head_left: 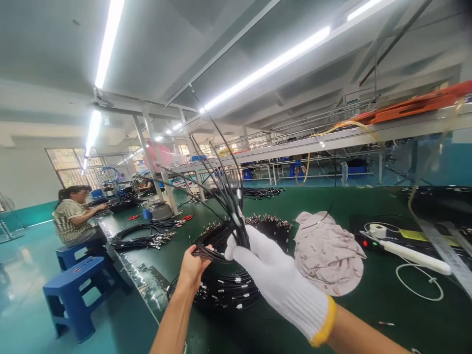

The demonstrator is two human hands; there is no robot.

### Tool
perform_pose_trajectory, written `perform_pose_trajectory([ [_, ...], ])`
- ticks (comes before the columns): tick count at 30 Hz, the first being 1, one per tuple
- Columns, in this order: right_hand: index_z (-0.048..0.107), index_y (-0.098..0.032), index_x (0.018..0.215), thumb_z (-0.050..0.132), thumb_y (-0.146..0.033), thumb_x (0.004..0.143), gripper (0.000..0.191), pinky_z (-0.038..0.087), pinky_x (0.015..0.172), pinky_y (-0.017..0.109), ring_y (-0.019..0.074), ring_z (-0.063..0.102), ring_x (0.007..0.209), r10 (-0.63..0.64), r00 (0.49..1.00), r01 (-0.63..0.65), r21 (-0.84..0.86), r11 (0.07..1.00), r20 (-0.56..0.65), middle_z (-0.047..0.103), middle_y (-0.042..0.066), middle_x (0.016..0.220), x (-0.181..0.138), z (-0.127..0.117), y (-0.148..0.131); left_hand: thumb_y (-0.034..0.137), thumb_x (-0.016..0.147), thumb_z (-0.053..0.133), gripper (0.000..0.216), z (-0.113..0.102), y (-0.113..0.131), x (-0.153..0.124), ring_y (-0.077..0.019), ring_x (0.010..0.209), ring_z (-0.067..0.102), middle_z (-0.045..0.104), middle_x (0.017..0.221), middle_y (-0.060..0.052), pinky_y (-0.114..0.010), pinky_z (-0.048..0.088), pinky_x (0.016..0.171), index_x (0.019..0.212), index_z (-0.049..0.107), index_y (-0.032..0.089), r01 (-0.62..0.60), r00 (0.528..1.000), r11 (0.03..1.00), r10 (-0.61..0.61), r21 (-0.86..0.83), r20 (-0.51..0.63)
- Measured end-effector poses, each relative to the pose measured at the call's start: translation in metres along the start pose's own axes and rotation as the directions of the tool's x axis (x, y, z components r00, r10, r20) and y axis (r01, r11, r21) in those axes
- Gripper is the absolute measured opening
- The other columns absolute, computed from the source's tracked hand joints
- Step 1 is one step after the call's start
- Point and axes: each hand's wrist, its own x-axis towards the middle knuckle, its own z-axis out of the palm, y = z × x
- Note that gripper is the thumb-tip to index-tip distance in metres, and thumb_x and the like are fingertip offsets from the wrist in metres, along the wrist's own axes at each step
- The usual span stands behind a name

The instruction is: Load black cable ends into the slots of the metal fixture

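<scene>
My right hand [269,265], in a white knit glove with a yellow cuff, is closed round a bundle of black cables [230,201]. Their loose ends fan upward and to the left, and some carry small metal fittings. My bare left hand [193,268] grips a coiled part of black cable [210,251] just left of the glove. Beneath both hands lies a large round coil of black cables [228,292] with many silvery ends. Right of the glove is a crumpled pale pink cloth [326,250].
Another cable coil [145,233] lies on the green table [273,324] at left. A white handheld tool [415,255] with a cord and a power strip [370,243] are at right. Blue stools [75,280] stand beside the table, where a person in a striped shirt [73,216] sits.
</scene>
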Motion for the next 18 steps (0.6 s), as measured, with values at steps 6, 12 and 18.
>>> perform_pose_trajectory([
  [6, 0.061, -0.025, 0.099, 0.045, -0.035, 0.098, 0.019, 0.040, 0.090, 0.031, 0.0181, 0.057, 0.094, 0.085, 0.996, -0.084, -0.013, 0.996, 0.035, 0.062, 0.000, 0.099, -0.042, -0.006, 0.038, -0.018, 0.075, 0.035, 0.095, -0.002, -0.022, -0.032, -0.0278, 0.095, 0.067, 0.054, 0.122, -0.024, -0.033, 0.057, 0.077, 0.154, 0.007, 0.026, 0.077, 0.995, 0.917, -0.093, -0.392, -0.021],
  [12, 0.064, -0.027, 0.114, 0.059, -0.041, 0.088, 0.030, 0.031, 0.111, 0.036, 0.0232, 0.052, 0.118, 0.284, 0.953, -0.282, 0.041, 0.959, -0.106, 0.058, 0.003, 0.125, -0.064, -0.023, 0.021, -0.004, 0.088, 0.034, 0.073, 0.013, -0.002, -0.050, -0.0344, 0.096, 0.066, 0.054, 0.108, -0.026, -0.032, 0.056, 0.069, 0.152, 0.004, 0.017, 0.132, 0.985, 0.839, -0.172, -0.528, -0.028],
  [18, 0.067, -0.026, 0.118, 0.064, -0.044, 0.084, 0.039, 0.032, 0.113, 0.038, 0.0265, 0.053, 0.120, 0.232, 0.959, -0.236, -0.002, 0.972, -0.162, 0.058, 0.006, 0.126, -0.075, -0.028, 0.005, 0.008, 0.096, 0.041, 0.058, 0.054, 0.042, -0.053, -0.0157, 0.066, 0.062, 0.053, 0.079, -0.006, -0.023, 0.050, 0.057, 0.147, 0.015, 0.007, 0.031, 0.997, 0.923, -0.057, -0.382, -0.059],
])
